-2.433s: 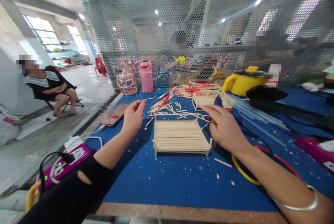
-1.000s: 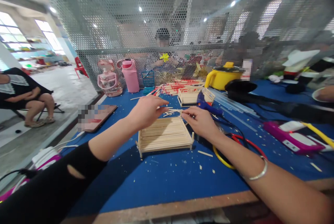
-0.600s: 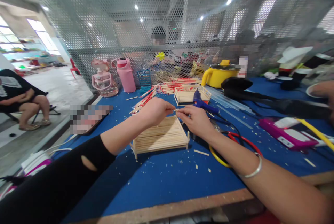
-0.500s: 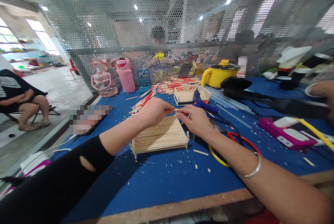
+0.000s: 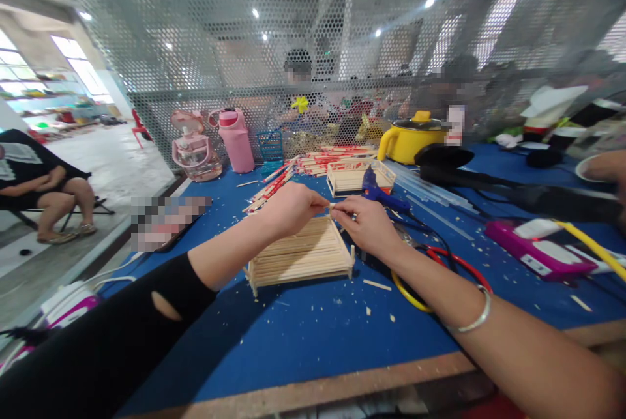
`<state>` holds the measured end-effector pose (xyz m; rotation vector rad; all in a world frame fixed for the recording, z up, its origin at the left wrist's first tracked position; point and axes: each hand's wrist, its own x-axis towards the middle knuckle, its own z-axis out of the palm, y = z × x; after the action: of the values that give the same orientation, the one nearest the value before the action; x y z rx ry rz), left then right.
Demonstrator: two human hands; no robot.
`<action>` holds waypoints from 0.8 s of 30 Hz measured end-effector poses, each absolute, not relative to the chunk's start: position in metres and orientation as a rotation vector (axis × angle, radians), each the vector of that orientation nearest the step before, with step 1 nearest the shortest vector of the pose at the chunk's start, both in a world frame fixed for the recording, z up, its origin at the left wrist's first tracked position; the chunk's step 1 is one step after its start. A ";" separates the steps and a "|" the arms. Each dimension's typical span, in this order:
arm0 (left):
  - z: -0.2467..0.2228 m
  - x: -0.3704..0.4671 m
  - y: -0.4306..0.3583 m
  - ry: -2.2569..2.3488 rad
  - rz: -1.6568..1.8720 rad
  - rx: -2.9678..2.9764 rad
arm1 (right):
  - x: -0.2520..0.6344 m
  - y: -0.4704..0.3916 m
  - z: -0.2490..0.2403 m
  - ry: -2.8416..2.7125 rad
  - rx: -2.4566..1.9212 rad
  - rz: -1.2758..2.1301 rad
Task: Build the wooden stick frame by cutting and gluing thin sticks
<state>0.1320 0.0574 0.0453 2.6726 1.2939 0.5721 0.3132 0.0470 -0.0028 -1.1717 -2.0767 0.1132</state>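
Note:
A small raft-like frame of pale wooden sticks (image 5: 303, 256) stands on the blue tabletop, with short posts at its corners. Over its far right corner, the fingertips of both hands almost meet. My left hand (image 5: 291, 207) is closed in a pinch, palm down, hiding the frame's far left side. Opposite it, my right hand (image 5: 364, 220) also pinches, thumb against forefinger. Between the fingertips shows a tiny pale bit of wooden stick, mostly covered. Just behind my right hand lies a blue glue gun (image 5: 379, 192), close to a second stick frame with railings (image 5: 342, 181).
Red-tipped sticks (image 5: 313, 163) lie piled at the back. Clear glue sticks (image 5: 430, 187), a yellow pot (image 5: 413, 142) and a purple power strip (image 5: 538, 249) are to the right. A pink bottle (image 5: 236, 139) and a phone (image 5: 171, 223) sit left. Perforated metal screen (image 5: 220, 47) behind.

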 end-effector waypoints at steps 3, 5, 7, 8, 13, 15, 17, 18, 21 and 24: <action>0.053 0.128 0.056 1.265 0.652 2.637 | 0.314 0.045 -0.002 -2.073 -1.177 0.120; 0.062 0.116 0.055 1.286 0.858 2.568 | 0.314 0.044 -0.002 -2.057 -1.187 0.143; 0.069 0.097 0.052 1.368 1.201 2.418 | 0.315 0.043 -0.001 -2.019 -1.221 0.168; 0.069 0.085 0.050 1.428 1.393 2.301 | 0.315 0.042 0.000 -1.992 -1.245 0.173; 0.032 0.031 0.035 1.663 1.743 1.662 | 0.315 0.042 0.000 -1.905 -1.272 0.113; 0.012 0.019 0.028 1.654 1.622 1.511 | 0.315 0.042 0.000 -1.883 -1.257 0.090; 0.000 0.015 0.022 1.615 1.509 1.471 | 0.316 0.041 -0.001 -1.867 -1.258 0.061; -0.003 0.015 0.020 1.598 1.462 1.474 | 0.317 0.041 -0.002 -1.867 -1.261 0.040; -0.005 0.019 0.015 1.578 1.360 1.479 | 0.318 0.041 -0.003 -1.888 -1.267 -0.016; -0.004 0.023 0.015 1.596 1.329 1.490 | 0.318 0.042 -0.004 -1.913 -1.270 -0.029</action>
<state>0.0232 0.0147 -0.0040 1.4903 1.5959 1.3286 0.3178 0.0418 -0.0039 -1.2702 -1.9134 -0.0292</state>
